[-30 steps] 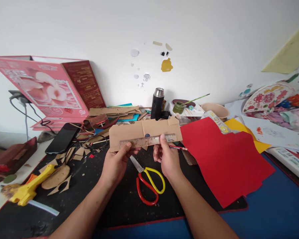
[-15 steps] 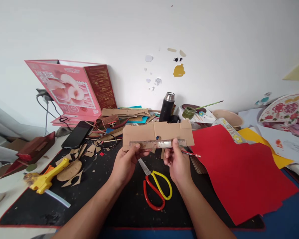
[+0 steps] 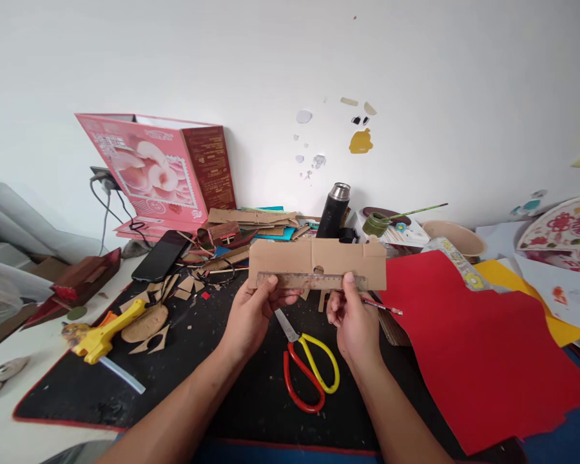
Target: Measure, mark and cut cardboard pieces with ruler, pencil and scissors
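Observation:
Both hands hold up a strip of brown cardboard point(image 3: 285, 256) with a small round hole near its middle. A clear plastic ruler point(image 3: 299, 281) lies flat along its lower edge. My left hand point(image 3: 251, 312) pinches ruler and cardboard at the left, thumb on top. My right hand point(image 3: 357, 319) grips them at the right the same way, and a pencil point(image 3: 384, 306) sticks out sideways from beneath its thumb. Below the cardboard, scissors point(image 3: 307, 367) with one red and one yellow handle lie on the black mat point(image 3: 188, 380).
At left lie a yellow glue gun point(image 3: 109, 332), cardboard scraps and a black phone point(image 3: 160, 256). Behind stand a pink box point(image 3: 154, 171), a black thermos point(image 3: 333, 212) and a green paint jar point(image 3: 376, 224). Red sheets point(image 3: 478, 348) cover the right side.
The view has shifted slightly, so everything appears a little further right. The ruler now shows less glare and the cardboard is tilted a little differently. Both hands keep their hold.

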